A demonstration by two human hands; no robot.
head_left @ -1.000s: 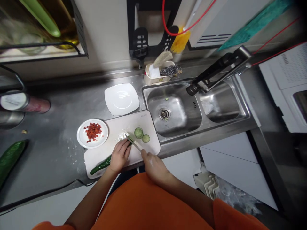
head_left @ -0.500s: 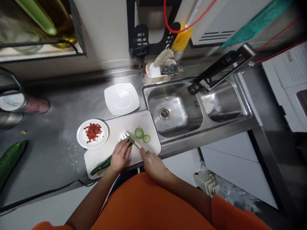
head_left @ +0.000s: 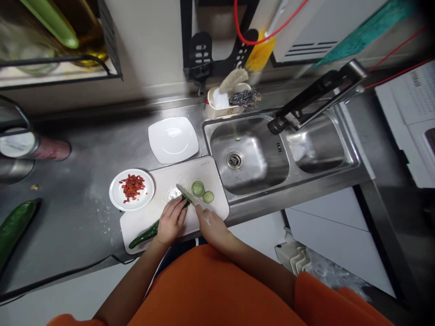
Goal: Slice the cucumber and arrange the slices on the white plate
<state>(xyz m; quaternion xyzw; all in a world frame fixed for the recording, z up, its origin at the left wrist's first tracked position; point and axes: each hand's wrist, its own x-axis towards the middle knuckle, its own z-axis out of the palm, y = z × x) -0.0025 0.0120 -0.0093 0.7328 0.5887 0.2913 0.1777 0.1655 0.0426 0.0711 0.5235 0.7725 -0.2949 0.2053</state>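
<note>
My left hand (head_left: 171, 221) is closed over a dark green cucumber (head_left: 144, 235) lying on the white cutting board (head_left: 170, 177). Its long end sticks out to the left, and the middle is hidden under my fingers. In my right hand (head_left: 211, 224) is a kitchen knife (head_left: 188, 194), its handle covered by the grip. The blade slants up and left, right beside the cucumber's cut end. Several cucumber slices (head_left: 197, 189) lie on the board just right of the blade.
Left of the board, a small white plate (head_left: 115, 199) holds chopped red pieces. A square white plate (head_left: 173, 140) sits behind the board. To the right is a double sink (head_left: 251, 154) with a black faucet (head_left: 299, 104). Another cucumber (head_left: 16, 224) lies at far left.
The knife has tilted so more of its blade side shows, and my right hand has shifted slightly up and left. My left hand stays on the cucumber.
</note>
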